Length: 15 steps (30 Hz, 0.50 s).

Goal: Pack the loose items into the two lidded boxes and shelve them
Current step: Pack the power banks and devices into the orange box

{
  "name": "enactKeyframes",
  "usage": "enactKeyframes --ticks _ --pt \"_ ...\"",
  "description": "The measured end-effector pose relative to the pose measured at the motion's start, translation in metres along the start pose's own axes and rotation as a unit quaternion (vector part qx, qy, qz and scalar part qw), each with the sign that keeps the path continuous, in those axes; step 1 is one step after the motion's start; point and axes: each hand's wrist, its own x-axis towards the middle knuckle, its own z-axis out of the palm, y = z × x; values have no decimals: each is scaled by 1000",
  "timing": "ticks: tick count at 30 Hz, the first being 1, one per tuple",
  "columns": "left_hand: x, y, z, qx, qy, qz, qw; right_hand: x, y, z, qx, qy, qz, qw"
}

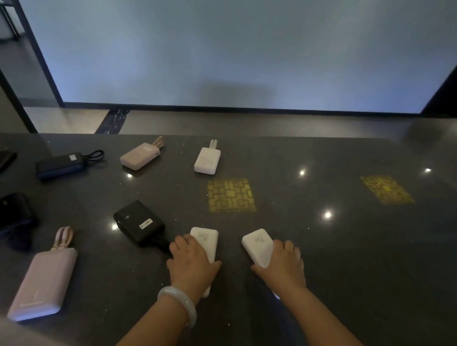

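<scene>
Head view, near edge first: left hand [192, 261], pale bangle [179, 303] on its wrist, lies over the left white power bank [205, 239], fingers and thumb curled round its sides; right hand [283, 264] clasps the right white power bank [257, 244] the same way; hands apart, one bank each, both at lower centre of the frame on the dark stone counter [350, 260]; whether either bank is lifted clear, cannot tell. Lower left, a large pink power bank [42, 284] with looped cable; just left of the left hand, a black power bank [138, 222]; a second black bank [8, 213] at the left edge. Farther up: dark blue power bank [60, 164], small pink power bank [140, 155], white charger [207, 161] at upper centre; two yellow patterned patches [231, 195] to the right. No lidded boxes or shelf in view. Judged step: gathering loose items, packing barely begun; six others lie loose. Next move calls for lifting both banks and carrying them to a box out of frame; smooth casings on polished stone may slip, so a firm side grip matters.
</scene>
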Motion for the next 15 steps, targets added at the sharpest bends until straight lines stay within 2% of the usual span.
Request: enactKeyframes --ticks 7,12,15 --pt "-10 -8 1 -55 -10 53 997 -26 20 -9 47 -5 48 998" --pt "-34 29 5 -89 -65 113 987 -50 44 -37 77 43 99 991" --pt "-55 60 9 -105 -73 187 974 -73 66 -65 73 77 147 983"
